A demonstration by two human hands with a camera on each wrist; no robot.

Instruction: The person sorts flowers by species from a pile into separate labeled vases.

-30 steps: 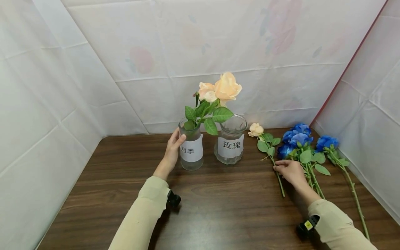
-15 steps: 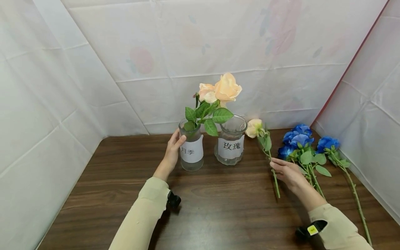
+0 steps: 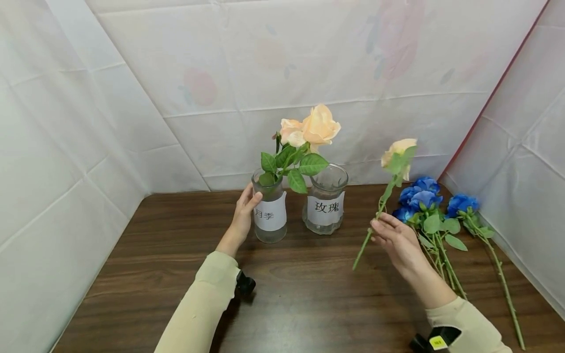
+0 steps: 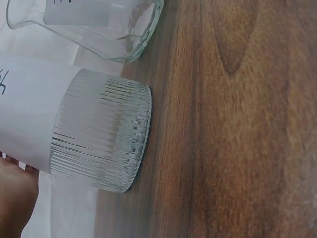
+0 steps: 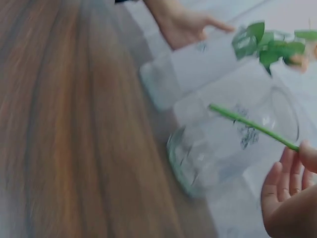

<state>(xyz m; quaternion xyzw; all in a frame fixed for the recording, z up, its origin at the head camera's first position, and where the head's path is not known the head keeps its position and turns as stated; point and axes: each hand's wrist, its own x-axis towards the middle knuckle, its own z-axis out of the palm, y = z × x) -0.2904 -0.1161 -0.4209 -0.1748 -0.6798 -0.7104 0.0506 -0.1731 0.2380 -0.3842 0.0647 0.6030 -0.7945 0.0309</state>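
My left hand (image 3: pixel 240 218) holds the left side of a clear glass vase (image 3: pixel 271 235), thumb in front. The vase bears a white paper label and stands upright with peach roses (image 3: pixel 321 126) in it. In the left wrist view its ribbed base (image 4: pixel 101 131) rests on the wood. My right hand (image 3: pixel 399 242) pinches the stem of a pale peach rose (image 3: pixel 398 149), raised off the table with its bloom up and the stem's lower end slanting left. In the right wrist view the bare green stem (image 5: pixel 255 126) crosses in front of a second glass vase (image 3: pixel 324 227), which is also labelled.
Several blue roses (image 3: pixel 423 198) lie bunched on the right, under and beside my right forearm. Another blue rose (image 3: pixel 461 203) with a long stem lies farther right. A white cloth wall (image 3: pixel 238 73) stands behind the brown wooden table (image 3: pixel 282 304).
My right hand has picked the pale peach rose up from the table, moved it slightly left and tilted it upright. The left hand stays at its vase.
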